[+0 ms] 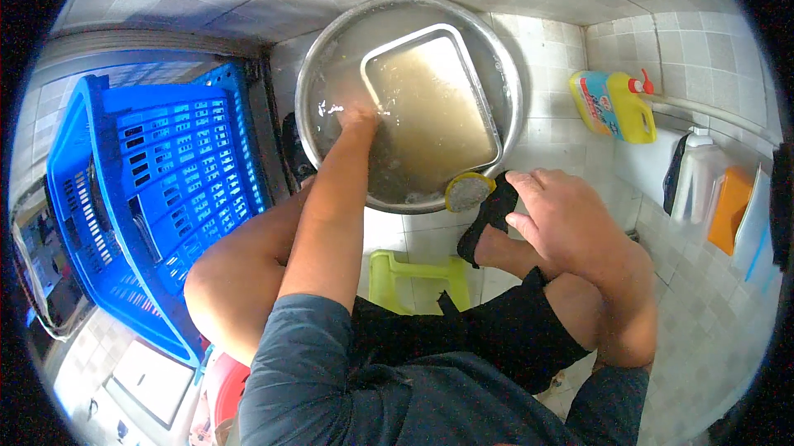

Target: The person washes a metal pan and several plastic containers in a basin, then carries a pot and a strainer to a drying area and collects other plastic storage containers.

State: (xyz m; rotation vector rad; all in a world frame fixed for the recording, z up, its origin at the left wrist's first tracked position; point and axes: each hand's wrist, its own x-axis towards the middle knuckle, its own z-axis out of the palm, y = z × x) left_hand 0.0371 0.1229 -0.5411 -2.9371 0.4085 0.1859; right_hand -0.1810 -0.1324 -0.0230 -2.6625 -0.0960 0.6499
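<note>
My left hand (357,119) is dipped in the cloudy water of a large round metal basin (308,127). The water hides its fingers, so its grip does not show. Beside it a rectangular metal tray (480,74) lies tilted in the water, its rim partly showing. My right hand (552,206) is held over my right foot, outside the basin, with thumb and forefinger apart and nothing visible in it. Left of its fingertips, a yellow-edged scrubbing sponge (470,192) with a grey face sits at the basin's near rim.
Blue plastic crates (174,148) stand at the left. A yellow jug with a red pump (612,105) is by the right wall, with a white bottle (697,173) and an orange item (729,210) nearby. A light-green stool (397,268) is between my legs. A red tub (225,384) is at lower left.
</note>
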